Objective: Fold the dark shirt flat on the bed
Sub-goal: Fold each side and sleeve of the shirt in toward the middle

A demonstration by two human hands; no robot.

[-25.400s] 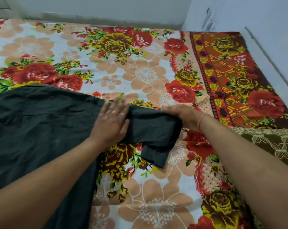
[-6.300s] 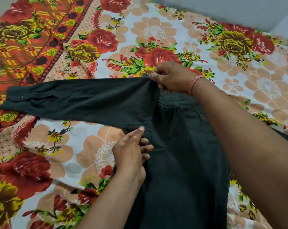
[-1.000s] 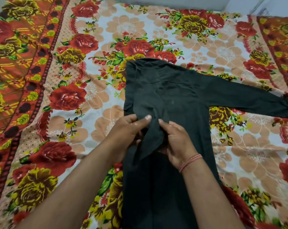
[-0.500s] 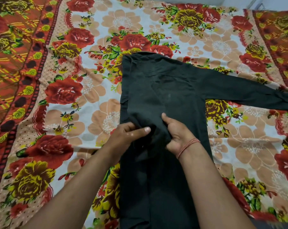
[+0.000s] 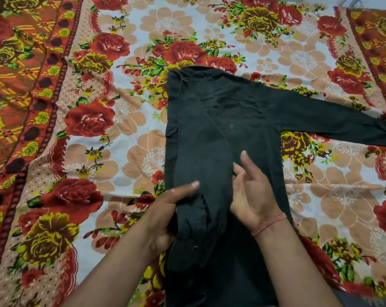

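Observation:
The dark shirt point(image 5: 221, 120) lies back-up on the floral bed sheet point(image 5: 125, 134), collar end far from me. Its left sleeve is folded in over the body and runs down the middle toward me. My left hand point(image 5: 165, 209) grips that folded sleeve near the cuff, thumb on top, fingers under the cloth. My right hand point(image 5: 252, 191) lies palm up beside it on the shirt body, fingers relaxed and loosely bent, holding nothing. The other sleeve point(image 5: 334, 122) stretches out flat to the right.
The bed sheet with red and yellow roses covers the whole view; its orange patterned border point(image 5: 14, 85) runs down the left side and another border point(image 5: 378, 41) lies at the far right. A pale wall strip shows at the top right.
The folded sleeve has been drawn down toward me along the shirt's middle. My right hand has let go of the cloth and turned palm up; my left hand keeps its grip.

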